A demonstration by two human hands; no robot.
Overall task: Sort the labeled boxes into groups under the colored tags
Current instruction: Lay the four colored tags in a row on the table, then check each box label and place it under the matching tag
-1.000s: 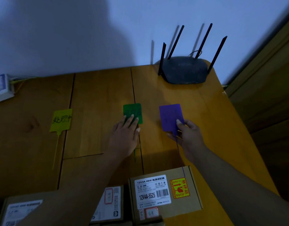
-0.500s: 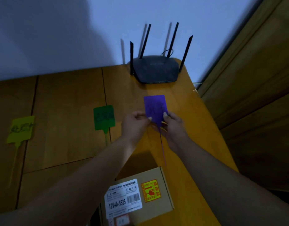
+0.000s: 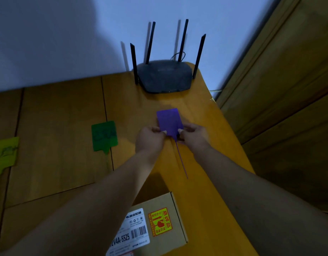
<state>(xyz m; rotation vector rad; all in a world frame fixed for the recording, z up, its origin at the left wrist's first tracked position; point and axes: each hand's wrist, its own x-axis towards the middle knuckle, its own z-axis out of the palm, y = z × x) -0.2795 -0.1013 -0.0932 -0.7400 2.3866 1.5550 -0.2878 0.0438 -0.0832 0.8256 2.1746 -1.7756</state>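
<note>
I pinch the purple tag (image 3: 169, 121) at its lower corners with left hand (image 3: 150, 139) and right hand (image 3: 193, 136), squaring it as a heading for boxes.

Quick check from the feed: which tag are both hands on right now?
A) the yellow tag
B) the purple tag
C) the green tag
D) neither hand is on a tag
B: the left hand and right hand both pinch the lower edge of the purple tag, while the green tag and yellow tag lie untouched on the table further left.
</note>
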